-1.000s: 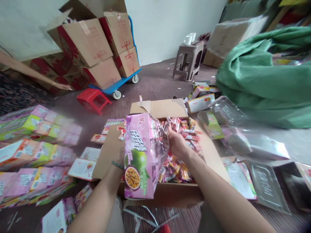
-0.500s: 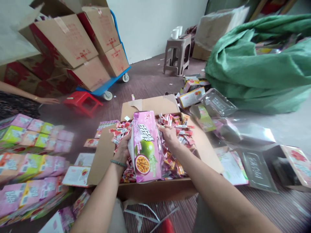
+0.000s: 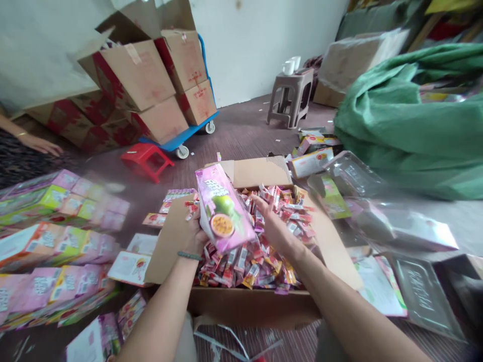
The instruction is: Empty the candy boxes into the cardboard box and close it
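My left hand (image 3: 195, 232), with a beaded bracelet at the wrist, is closed on the left side of a pink candy box (image 3: 222, 208). The box is tilted and printed with a green fruit and a cut passion fruit. It is held above an open carton (image 3: 252, 304) full of small wrapped candies (image 3: 241, 266). To the right of the box, my right hand (image 3: 272, 221) has its fingers stretched out and apart, over the candies. Nothing shows in its grasp.
Stacked candy boxes (image 3: 56, 241) stand at the left. Behind are a red stool (image 3: 147, 160), a loaded blue trolley (image 3: 184, 138) and a grey stool (image 3: 290, 95). Plastic trays (image 3: 422, 291) and a green sack (image 3: 407, 130) lie right. A person's hand (image 3: 41, 143) shows far left.
My right hand has come off the pink box and opened. My left hand has tilted the box and shifted it left, uncovering more candies. The view has swung slightly.
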`<action>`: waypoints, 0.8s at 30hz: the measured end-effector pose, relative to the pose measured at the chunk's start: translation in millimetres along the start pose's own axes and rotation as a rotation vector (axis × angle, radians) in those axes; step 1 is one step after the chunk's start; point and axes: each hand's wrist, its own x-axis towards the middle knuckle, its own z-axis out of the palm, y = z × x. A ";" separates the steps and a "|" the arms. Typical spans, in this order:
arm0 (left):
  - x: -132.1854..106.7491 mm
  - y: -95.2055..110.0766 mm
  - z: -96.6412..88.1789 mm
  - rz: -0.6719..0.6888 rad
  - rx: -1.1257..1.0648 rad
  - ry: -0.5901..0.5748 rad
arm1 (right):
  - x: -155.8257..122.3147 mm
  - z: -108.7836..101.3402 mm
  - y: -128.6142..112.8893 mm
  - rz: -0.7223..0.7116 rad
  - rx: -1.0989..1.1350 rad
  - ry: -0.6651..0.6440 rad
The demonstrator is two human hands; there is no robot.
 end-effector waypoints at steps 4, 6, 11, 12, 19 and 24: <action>-5.9 -11.1 23.4 0.121 -0.205 0.179 | -20.8 23.6 6.3 -0.213 -0.236 -0.015; -13.8 -15.7 37.8 0.134 -0.215 0.134 | -16.4 27.0 5.4 -0.248 -0.193 0.148; -32.0 8.9 47.9 0.132 0.049 0.195 | 0.0 -11.6 -21.4 -0.200 0.060 0.240; -33.8 14.5 47.4 0.184 0.077 0.227 | 0.3 -21.7 -26.1 -0.182 0.051 0.218; -37.0 2.7 61.0 0.351 0.127 0.037 | 6.0 -41.1 -33.0 -0.090 -0.059 0.220; -41.7 2.9 63.5 0.432 0.170 0.016 | 22.2 -31.7 -34.0 -0.170 -0.039 0.253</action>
